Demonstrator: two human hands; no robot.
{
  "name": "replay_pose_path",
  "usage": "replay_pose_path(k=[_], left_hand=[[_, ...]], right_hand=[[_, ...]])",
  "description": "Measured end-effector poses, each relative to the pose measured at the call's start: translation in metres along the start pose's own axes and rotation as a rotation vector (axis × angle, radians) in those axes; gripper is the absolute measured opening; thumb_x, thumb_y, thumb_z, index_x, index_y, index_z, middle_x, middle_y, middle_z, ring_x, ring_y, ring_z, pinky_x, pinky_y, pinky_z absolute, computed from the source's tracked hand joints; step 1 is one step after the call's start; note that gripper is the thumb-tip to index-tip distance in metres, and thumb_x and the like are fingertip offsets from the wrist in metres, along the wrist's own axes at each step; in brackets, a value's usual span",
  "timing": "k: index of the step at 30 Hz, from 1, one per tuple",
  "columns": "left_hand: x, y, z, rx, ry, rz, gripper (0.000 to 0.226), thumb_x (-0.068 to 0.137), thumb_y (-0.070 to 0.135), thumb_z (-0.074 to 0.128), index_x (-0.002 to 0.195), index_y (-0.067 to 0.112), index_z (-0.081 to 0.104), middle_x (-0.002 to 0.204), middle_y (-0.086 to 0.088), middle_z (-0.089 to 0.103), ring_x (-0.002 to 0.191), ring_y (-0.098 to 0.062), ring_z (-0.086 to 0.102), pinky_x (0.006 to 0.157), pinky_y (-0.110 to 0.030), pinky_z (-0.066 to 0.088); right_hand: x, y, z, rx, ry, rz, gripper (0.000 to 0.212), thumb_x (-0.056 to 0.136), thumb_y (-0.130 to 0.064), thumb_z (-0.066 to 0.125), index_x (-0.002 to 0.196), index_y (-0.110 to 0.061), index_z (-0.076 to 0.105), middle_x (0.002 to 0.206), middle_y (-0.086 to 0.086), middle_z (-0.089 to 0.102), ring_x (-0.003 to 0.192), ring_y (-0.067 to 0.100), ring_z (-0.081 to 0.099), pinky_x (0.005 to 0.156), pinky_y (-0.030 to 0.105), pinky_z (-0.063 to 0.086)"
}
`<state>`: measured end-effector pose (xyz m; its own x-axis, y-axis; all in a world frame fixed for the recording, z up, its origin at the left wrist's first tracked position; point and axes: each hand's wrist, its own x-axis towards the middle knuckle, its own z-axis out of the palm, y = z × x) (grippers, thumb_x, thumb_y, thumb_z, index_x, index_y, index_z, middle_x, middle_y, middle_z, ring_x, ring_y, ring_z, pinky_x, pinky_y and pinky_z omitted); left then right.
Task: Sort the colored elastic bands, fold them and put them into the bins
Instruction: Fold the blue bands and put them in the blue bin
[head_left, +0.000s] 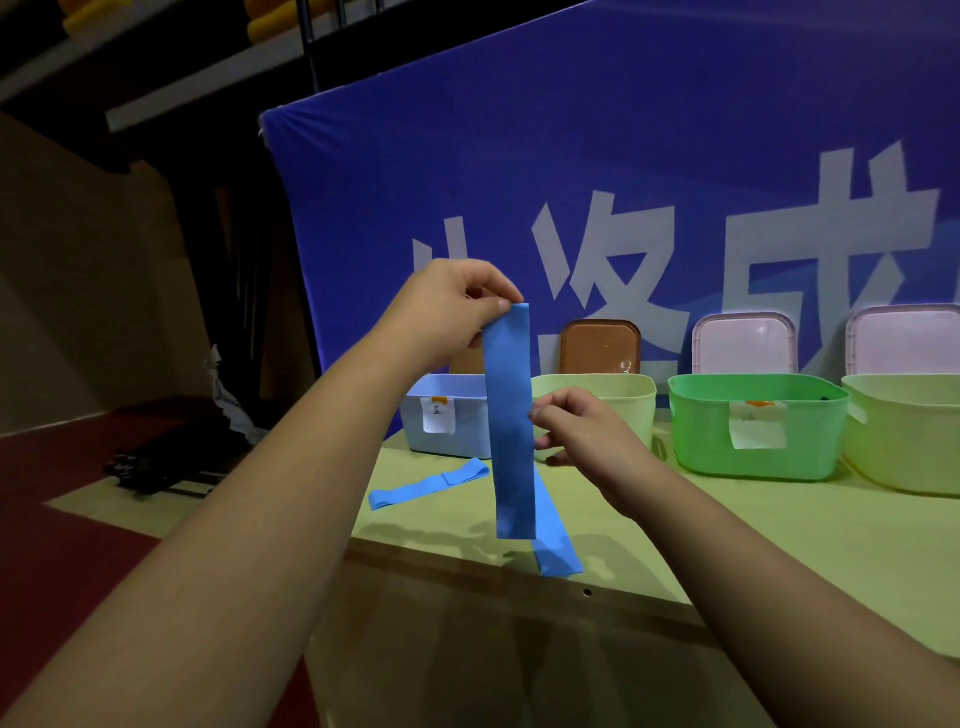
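The right hand (587, 436) is the nearer of the two. Its fingers are curled and its thumb and forefinger close on the right edge of the held blue band (511, 415), about halfway down the strip. Above it and to its left, the left hand (447, 306) pinches the band's top end between thumb and forefinger, the other fingers curled behind. The band hangs straight down from the left hand, flat face toward the camera, long axis vertical. Its free lower end hangs below the right hand and above the table (779, 545).

Just below the right hand a second blue band (556, 545) lies flat on the table. Its upper part is hidden behind the hanging strip, and its near end points toward the table's front edge. Left of the right hand and under the left hand's wrist, a folded blue band (426, 486) lies at a slant, one end doubled over.

Beyond the hands stands a row of bins. The pale blue bin (441, 415), with a white label, sits behind the hanging strip, which covers its right corner. The pale yellow bin (618, 400) is directly behind the right hand and partly blocked by it. To the right of that hand stand the green bin (758, 426), also labelled, and a second pale yellow bin (909, 436).

Behind the bins a brown lid (600, 345) and two pink lids (743, 343) lean upright against a blue banner (571, 156) with large pale characters.
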<state>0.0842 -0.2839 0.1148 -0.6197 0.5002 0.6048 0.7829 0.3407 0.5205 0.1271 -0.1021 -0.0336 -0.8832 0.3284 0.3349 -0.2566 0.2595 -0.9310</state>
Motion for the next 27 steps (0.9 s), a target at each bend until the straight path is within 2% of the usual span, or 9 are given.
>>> replay_pose_path(k=[3,5,7,10,12,15,19,22,27], left_hand=[[0.0,0.002,-0.003,-0.036,0.004,0.018,0.015,0.106,0.014,0.066,0.11,0.023,0.077,0.105,0.006,0.073,0.095,-0.007,0.068,0.06,-0.011,0.054],[-0.001,0.002,-0.004,-0.021,0.003,0.042,0.015,0.106,0.016,0.066,0.109,0.026,0.077,0.106,0.007,0.072,0.096,-0.007,0.068,0.06,-0.011,0.054],[0.0,0.001,-0.005,0.001,0.011,0.066,0.016,0.106,0.018,0.066,0.108,0.029,0.077,0.106,0.009,0.072,0.097,-0.007,0.068,0.06,-0.012,0.054],[0.0,-0.001,-0.006,0.004,0.035,0.078,0.016,0.106,0.018,0.066,0.106,0.029,0.078,0.104,0.011,0.071,0.096,-0.007,0.067,0.059,-0.01,0.053],[0.001,-0.004,-0.006,-0.001,0.047,0.077,0.016,0.106,0.017,0.066,0.107,0.028,0.078,0.105,0.011,0.071,0.097,-0.008,0.066,0.058,-0.01,0.053],[-0.001,-0.009,-0.005,-0.003,0.064,0.071,0.017,0.106,0.017,0.066,0.107,0.029,0.078,0.103,0.01,0.069,0.092,-0.007,0.064,0.056,-0.01,0.051],[-0.002,-0.018,-0.003,-0.047,0.106,0.036,0.016,0.107,0.018,0.066,0.106,0.03,0.077,0.098,0.01,0.067,0.083,-0.007,0.063,0.056,-0.011,0.051],[-0.001,-0.024,-0.002,-0.069,0.137,0.017,0.015,0.107,0.019,0.065,0.11,0.027,0.078,0.097,0.01,0.067,0.077,-0.007,0.063,0.056,-0.011,0.051],[0.001,-0.035,0.006,-0.132,0.181,-0.024,0.015,0.106,0.017,0.066,0.112,0.023,0.079,0.098,0.01,0.069,0.075,-0.005,0.062,0.054,-0.011,0.05]], right_hand=[[0.0,-0.007,0.005,-0.01,-0.041,-0.059,0.016,0.098,-0.035,0.071,0.111,-0.026,0.07,0.109,-0.002,0.075,0.103,0.016,0.069,0.088,0.037,0.054],[0.001,-0.011,0.009,0.014,-0.084,-0.087,0.019,0.1,-0.034,0.07,0.118,-0.029,0.07,0.115,-0.01,0.076,0.109,0.012,0.069,0.093,0.037,0.056],[0.003,-0.014,0.016,0.05,-0.113,-0.098,0.021,0.101,-0.031,0.069,0.122,-0.031,0.072,0.117,-0.011,0.077,0.113,0.014,0.07,0.101,0.042,0.057],[0.005,-0.014,0.027,0.158,-0.195,-0.075,0.026,0.101,-0.025,0.066,0.127,-0.023,0.072,0.121,0.006,0.078,0.117,0.029,0.073,0.11,0.055,0.055],[0.004,-0.01,0.032,0.202,-0.229,-0.049,0.033,0.096,-0.029,0.067,0.126,-0.017,0.074,0.122,0.018,0.076,0.115,0.04,0.072,0.11,0.059,0.053],[0.0,0.001,0.035,0.188,-0.257,-0.017,0.033,0.095,-0.033,0.068,0.124,-0.018,0.077,0.121,0.019,0.076,0.119,0.045,0.068,0.11,0.059,0.053],[-0.012,0.014,0.037,0.134,-0.296,0.035,0.021,0.107,-0.019,0.061,0.121,-0.014,0.076,0.109,0.01,0.082,0.103,0.031,0.077,0.106,0.056,0.057],[-0.02,0.025,0.036,0.086,-0.328,0.067,0.02,0.108,-0.022,0.061,0.12,-0.016,0.075,0.109,0.005,0.082,0.108,0.029,0.076,0.101,0.051,0.058],[-0.028,0.044,0.03,0.011,-0.327,0.161,0.014,0.106,-0.025,0.065,0.11,-0.017,0.076,0.095,-0.002,0.079,0.085,0.015,0.073,0.073,0.034,0.06]])
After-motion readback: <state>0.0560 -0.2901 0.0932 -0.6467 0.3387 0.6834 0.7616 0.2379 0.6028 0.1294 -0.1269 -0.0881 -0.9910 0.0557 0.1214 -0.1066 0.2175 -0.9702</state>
